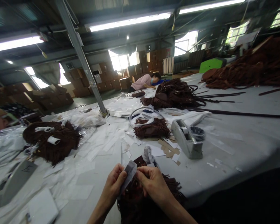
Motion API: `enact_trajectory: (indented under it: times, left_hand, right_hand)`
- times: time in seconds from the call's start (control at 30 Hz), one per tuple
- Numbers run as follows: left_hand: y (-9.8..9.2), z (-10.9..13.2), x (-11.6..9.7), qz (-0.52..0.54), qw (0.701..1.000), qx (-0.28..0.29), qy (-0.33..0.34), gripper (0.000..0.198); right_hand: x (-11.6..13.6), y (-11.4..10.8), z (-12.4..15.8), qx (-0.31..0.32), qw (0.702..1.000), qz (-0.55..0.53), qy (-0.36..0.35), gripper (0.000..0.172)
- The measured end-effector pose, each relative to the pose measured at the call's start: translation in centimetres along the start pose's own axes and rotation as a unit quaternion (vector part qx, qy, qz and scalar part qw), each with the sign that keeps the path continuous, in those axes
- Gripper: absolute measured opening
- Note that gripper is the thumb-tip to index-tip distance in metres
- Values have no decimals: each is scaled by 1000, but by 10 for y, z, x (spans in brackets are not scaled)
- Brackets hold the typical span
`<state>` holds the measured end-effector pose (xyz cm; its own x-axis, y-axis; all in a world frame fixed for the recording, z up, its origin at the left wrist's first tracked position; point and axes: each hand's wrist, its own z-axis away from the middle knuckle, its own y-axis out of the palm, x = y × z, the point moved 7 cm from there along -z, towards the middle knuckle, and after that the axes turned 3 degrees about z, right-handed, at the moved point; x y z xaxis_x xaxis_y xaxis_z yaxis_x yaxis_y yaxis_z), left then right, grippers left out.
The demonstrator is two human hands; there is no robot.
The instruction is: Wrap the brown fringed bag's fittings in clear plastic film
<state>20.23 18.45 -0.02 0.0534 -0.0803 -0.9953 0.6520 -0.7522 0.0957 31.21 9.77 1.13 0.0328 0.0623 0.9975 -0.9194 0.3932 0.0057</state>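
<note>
Wrapping (130, 174), thin and pale, is pinched by the left hand (115, 180) and the right hand (152, 183) above a fringed brown bag (140, 207); beyond it, the white table (220, 169) is crowded by a tape dispenser (185, 141), cardboard scraps (169, 150) and a second fringed bag (151, 129).

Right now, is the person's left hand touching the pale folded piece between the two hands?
Touching. The head view shows the left hand gripping the pale folded piece, its thumb lying against the piece's left side.
</note>
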Motion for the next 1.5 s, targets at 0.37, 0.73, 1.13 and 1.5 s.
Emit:
enact_trajectory:
  times: [0.37, 0.73, 1.13, 1.5]
  left_hand:
    - [13, -1, -5, -89, 995, 44, 22, 34]
    - [10, -5, -2, -88, 996, 27, 12, 36]
    - [-14, -15, -7, -70, 995, -67, 37, 35]
    - [-50, -59, 1, 151, 981, -111, 42, 41]
  right_hand:
    - [-25, 2, -6, -93, 981, -161, 59, 45]
    - [-34, -4, -5, -31, 980, -187, 69, 44]
    - [-6, 6, -10, -33, 994, -102, 0, 40]
    - [1, -2, -59, -134, 988, -73, 11, 45]
